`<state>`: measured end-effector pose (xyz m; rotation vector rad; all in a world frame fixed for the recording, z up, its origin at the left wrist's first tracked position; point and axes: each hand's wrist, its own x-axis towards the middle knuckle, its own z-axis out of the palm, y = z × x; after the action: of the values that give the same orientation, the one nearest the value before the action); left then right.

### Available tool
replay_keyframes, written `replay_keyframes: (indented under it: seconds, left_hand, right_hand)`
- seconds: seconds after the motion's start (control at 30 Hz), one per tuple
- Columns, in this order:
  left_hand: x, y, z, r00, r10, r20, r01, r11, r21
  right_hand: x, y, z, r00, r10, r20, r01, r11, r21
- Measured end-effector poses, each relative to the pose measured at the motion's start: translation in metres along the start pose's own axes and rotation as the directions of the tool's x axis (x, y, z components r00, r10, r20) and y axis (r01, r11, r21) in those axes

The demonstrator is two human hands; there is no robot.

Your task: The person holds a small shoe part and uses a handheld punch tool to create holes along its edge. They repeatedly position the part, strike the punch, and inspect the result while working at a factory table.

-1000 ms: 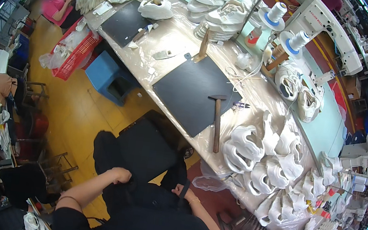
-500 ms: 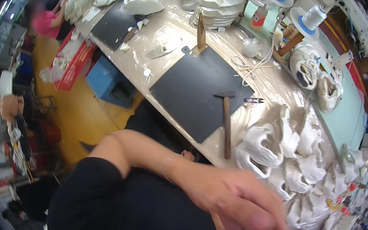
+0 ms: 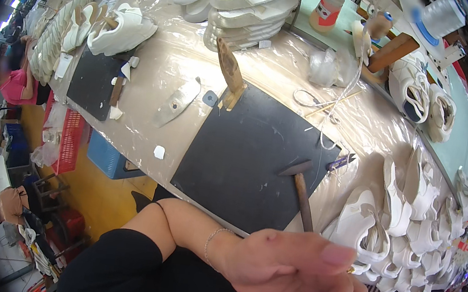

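Note:
My left hand [image 3: 294,272], with a thin bracelet at the wrist, is raised in front of the table edge. Its thumb stretches out and the fingers bend loosely; nothing shows in it. My right hand does not appear. Just beyond the left hand lies a hammer [image 3: 302,197] with a wooden handle, its head resting on a black mat [image 3: 238,158] and the handle end hidden by the hand. Small purple thread snips [image 3: 340,162] lie at the mat's right edge. To the right are several white shoe uppers [image 3: 356,224] in rows.
A wooden upright [image 3: 230,66] stands at the mat's far corner. Behind it rise stacked white uppers [image 3: 252,9] and a bottle [image 3: 327,10]. Thread cones [image 3: 440,19] and loose cord [image 3: 329,108] are at far right. A blue crate [image 3: 108,156] stands on the floor; people are farther off.
My left hand has come up and turned, its thumb now extended. The view has shifted, and the mat and hammer appear larger and nearer the hand.

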<state>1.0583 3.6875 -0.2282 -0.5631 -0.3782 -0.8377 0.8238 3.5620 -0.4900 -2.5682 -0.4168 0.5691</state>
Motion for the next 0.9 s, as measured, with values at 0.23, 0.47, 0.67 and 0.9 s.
replay_keyframes:
  seconds: [0.23,0.47,0.67,0.9]
  left_hand:
    - [0.009,0.014,0.024,0.981,-0.144,-0.127,0.151,0.987,0.047]
    - [-0.009,-0.002,0.03,0.958,-0.254,-0.135,0.263,0.964,0.052]
    - [-0.047,-0.008,0.016,0.942,-0.337,0.0,0.33,0.922,0.202]
    - [-0.142,0.023,0.028,0.787,-0.365,-0.497,0.615,0.529,0.586]
  right_hand:
    - [0.015,0.003,0.005,1.0,0.002,-0.009,-0.001,1.0,0.012]
    - [0.025,0.0,0.021,0.999,-0.005,-0.04,0.004,1.0,-0.008]
    - [0.036,-0.006,0.052,0.996,-0.005,-0.085,0.002,0.999,-0.034]
    - [0.039,-0.019,0.084,0.992,0.017,-0.127,-0.022,0.999,-0.042]
